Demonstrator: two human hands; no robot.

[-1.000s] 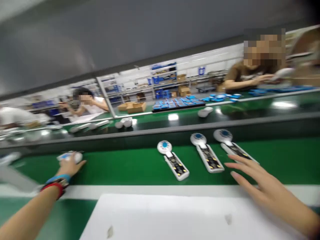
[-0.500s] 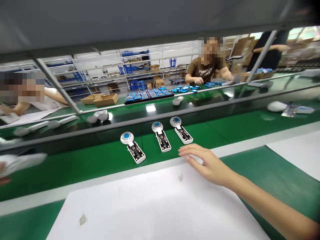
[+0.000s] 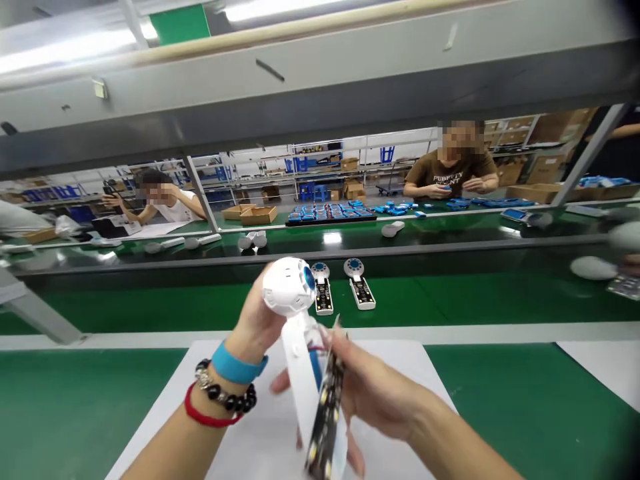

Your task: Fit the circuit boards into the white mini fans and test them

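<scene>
Both hands are on the white device [image 3: 289, 287], held up over the white sheet [image 3: 245, 443] on the near side of the green belt [image 3: 150, 307]. Left hand [image 3: 257, 323] is curled in behind the round head, part closed around it, but the fingertips are hidden so I can't tell exactly how they sit. Right hand [image 3: 383, 390] has its thumb up at the top end of the black circuit board [image 3: 327, 417], fingers partly spread and bent under the handle. The board is tilted away from the white shell, with a blue part [image 3: 316, 367] and some wiring showing in the gap. A few fingertips poke out below the handle, kinda blurry.

2 more units, the left unit [image 3: 323, 293] and right unit [image 3: 362, 292], lie apart on the belt just beyond the hands, blue discs at the far end, boards face up.

Writing: the brown shirt [image 3: 447, 175] on the person across the line looks like "PUBERTY", with a 2nd line where I only get "ENT". That person has a small blue piece [image 3: 447, 189] at their fingers. Loads more blue pieces [image 3: 330, 212] in a dark tray.
</scene>
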